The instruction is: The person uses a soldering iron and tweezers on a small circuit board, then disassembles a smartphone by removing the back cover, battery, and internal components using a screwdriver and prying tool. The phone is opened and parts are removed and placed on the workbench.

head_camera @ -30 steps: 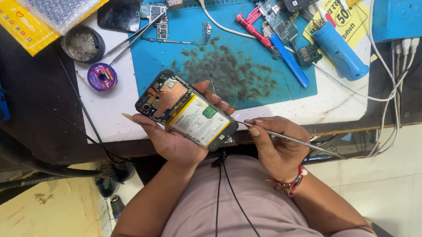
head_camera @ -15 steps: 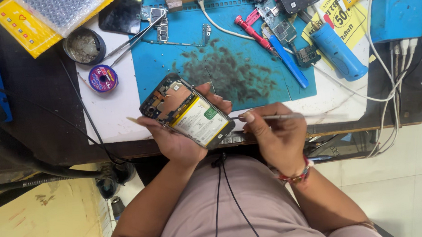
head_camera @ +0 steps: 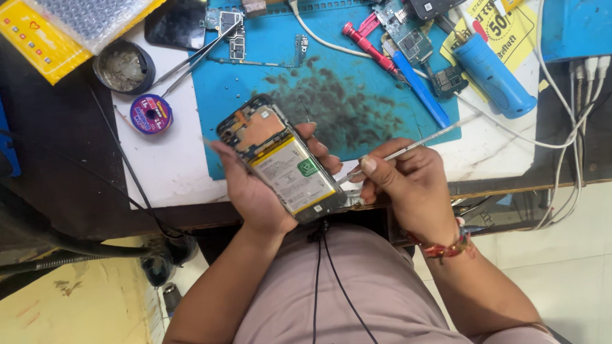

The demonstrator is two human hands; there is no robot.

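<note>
My left hand (head_camera: pixel 256 194) grips an opened phone (head_camera: pixel 282 159) with its back cover off, showing a pale battery and a copper-coloured plate near the top. It is held tilted over the near edge of the white bench. My right hand (head_camera: pixel 408 189) pinches a thin metal pry tool (head_camera: pixel 413 144), whose tip rests at the phone's right side near the battery. The tool's long shaft points up and to the right over the blue mat (head_camera: pixel 344 103).
On the stained blue mat lie circuit boards (head_camera: pixel 406 29), tweezers (head_camera: pixel 193 57), a red-handled tool (head_camera: pixel 369 48) and blue screwdrivers (head_camera: pixel 492 74). A round tin (head_camera: pixel 122 66), a solder spool (head_camera: pixel 150 113), a yellow box (head_camera: pixel 37 39) and white cables (head_camera: pixel 569 136) surround it.
The phone has been lifted and turned more upright in my left hand. My right hand has swung the pry tool so its shaft points up-right, its tip still at the phone's edge.
</note>
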